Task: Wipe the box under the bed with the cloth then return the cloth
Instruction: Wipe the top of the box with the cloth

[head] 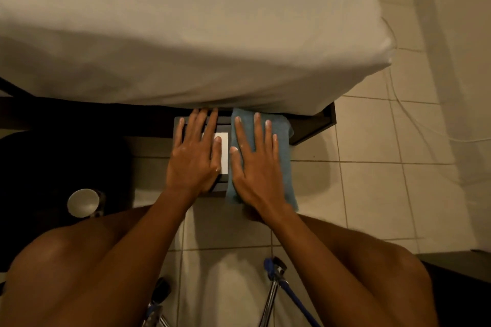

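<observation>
A dark grey box (177,127) with a white label (224,151) lies on the tiled floor, its far end under the bed's edge. My left hand (195,156) rests flat on the left half of the lid, fingers spread. A blue cloth (283,156) is draped over the box's right half, from the bed's edge down to the box's near end. My right hand (256,164) presses flat on the cloth with fingers apart, not gripping it. The box's right side is hidden by the cloth.
The bed (186,34) with a white sheet overhangs its dark frame (313,127). A white cup (83,202) stands on a dark mat at the left. My knees fill the foreground, with metal legs (273,292) between them. A white cable (403,109) runs across the tiles at the right.
</observation>
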